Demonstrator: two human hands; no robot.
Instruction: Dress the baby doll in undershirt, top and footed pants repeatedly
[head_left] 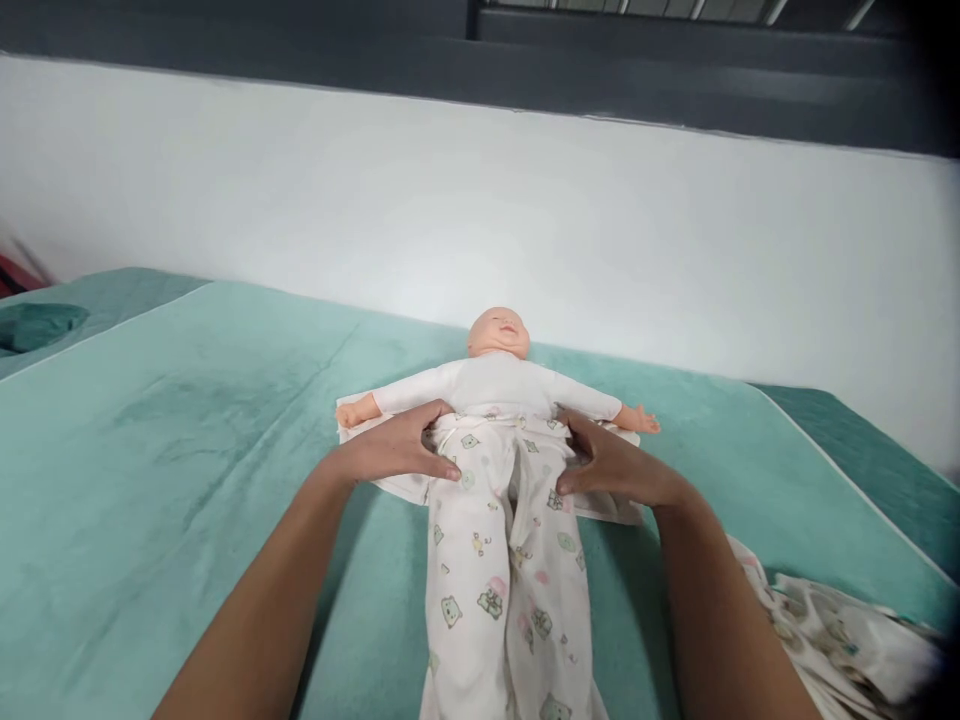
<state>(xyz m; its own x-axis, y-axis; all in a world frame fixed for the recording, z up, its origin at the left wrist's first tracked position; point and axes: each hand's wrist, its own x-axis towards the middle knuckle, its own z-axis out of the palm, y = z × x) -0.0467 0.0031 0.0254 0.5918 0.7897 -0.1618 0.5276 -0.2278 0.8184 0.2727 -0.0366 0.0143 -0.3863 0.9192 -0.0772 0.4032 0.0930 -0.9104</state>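
A baby doll [499, 333] lies on its back with its arms spread and its head toward the wall. It wears a white long-sleeved top [495, 385] and white baby pants [472, 560] printed with bears. At the waist, my left hand [405, 445] grips the left side of the pants, its thumb lying on the front. My right hand [604, 458] holds the opposite side in the same way. The fingertips of both hands are partly hidden by the cloth. Beneath the doll, a pale cloth [611, 508] sticks out on both sides.
A green plush cover [187, 500] spreads under everything. Crumpled printed white cloth [847, 640] lies at the lower right, beside my right forearm. The white wall [465, 200] rises just behind the doll's head. A dark green bundle [41, 325] sits at the far left.
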